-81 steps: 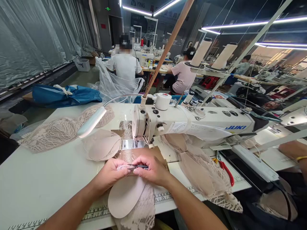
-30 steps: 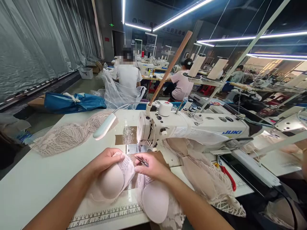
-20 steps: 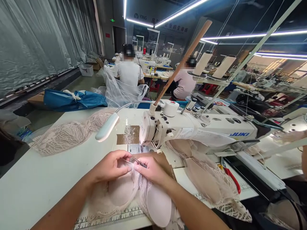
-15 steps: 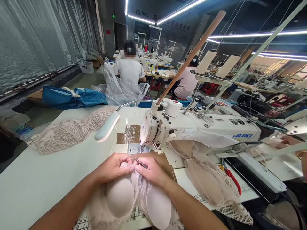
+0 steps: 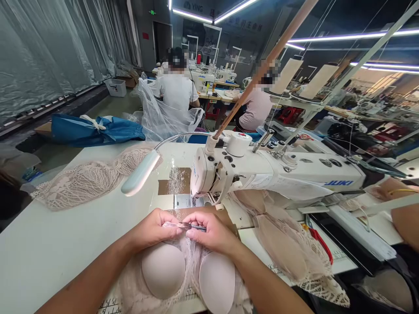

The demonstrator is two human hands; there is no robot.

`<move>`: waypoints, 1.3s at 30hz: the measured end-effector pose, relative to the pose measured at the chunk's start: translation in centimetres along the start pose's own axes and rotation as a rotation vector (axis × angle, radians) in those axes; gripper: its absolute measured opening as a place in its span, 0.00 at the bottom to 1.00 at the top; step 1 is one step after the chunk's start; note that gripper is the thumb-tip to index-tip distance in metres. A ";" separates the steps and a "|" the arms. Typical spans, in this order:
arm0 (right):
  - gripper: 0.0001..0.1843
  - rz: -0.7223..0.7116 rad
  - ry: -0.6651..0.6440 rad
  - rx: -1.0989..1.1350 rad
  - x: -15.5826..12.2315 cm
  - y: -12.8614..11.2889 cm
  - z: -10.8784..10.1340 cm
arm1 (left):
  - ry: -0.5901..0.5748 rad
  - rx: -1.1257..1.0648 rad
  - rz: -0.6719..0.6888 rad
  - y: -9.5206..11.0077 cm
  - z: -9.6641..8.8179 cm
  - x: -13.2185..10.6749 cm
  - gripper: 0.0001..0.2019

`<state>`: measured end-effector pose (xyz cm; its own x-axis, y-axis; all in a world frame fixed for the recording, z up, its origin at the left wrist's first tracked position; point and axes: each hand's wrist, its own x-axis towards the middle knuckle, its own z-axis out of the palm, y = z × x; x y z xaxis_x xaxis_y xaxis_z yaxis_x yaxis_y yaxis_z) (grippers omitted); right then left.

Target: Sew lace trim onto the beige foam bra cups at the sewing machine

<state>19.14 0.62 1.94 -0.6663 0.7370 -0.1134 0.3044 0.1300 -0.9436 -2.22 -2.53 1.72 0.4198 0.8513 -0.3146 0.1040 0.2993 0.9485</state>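
A pale beige lace bra (image 5: 163, 270) with two smooth moulded cups lies at the table's front edge, cups facing up. My left hand (image 5: 157, 229) is closed, pinching the lace at the upper middle of the bra. Closed around a small dark pair of thread snips (image 5: 195, 227), my right hand (image 5: 209, 233) keeps their blades pointed left at the lace by my left fingertips. Whether the blades touch the lace is hard to tell. Just beyond both hands stands the needle end of a white sewing machine (image 5: 209, 172).
Another lace bra piece (image 5: 85, 181) lies on the left, below a lamp head (image 5: 140, 172). More beige bra pieces (image 5: 281, 244) and red-handled scissors (image 5: 322, 246) are on the right. A co-worker's arm (image 5: 406, 222) shows at the right edge. Two people sit farther back.
The snips have swung to lie more level, their blades now pointing left at the lace. My hands remain close together over the bra. The camera view has shifted slightly.
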 end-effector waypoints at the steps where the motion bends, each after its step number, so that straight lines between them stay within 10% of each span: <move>1: 0.11 0.017 0.006 0.012 0.0 -0.1 0.2 | -0.002 -0.013 0.000 0.0 0.0 0.1 0.16; 13: 0.19 0.044 0.066 0.297 0.7 0.7 1.3 | -0.012 -0.022 0.005 0.0 0.4 0.1 0.17; 19: 0.08 0.057 0.154 -0.022 0.4 0.6 0.4 | -0.204 0.188 -0.084 0.7 -2.8 -1.7 0.12; 24: 0.16 0.108 -0.163 0.044 0.1 0.7 0.2 | -0.045 0.225 -0.089 1.3 -4.6 -3.0 0.12; 39: 0.07 -0.055 0.101 0.058 0.4 -0.2 1.9 | 0.043 0.081 -0.018 0.2 -0.4 -1.0 0.16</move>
<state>17.57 -0.37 1.52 -0.6078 0.7934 -0.0318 0.2274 0.1356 -0.9643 -2.95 -3.18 2.25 0.3781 0.8645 -0.3312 0.1844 0.2803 0.9420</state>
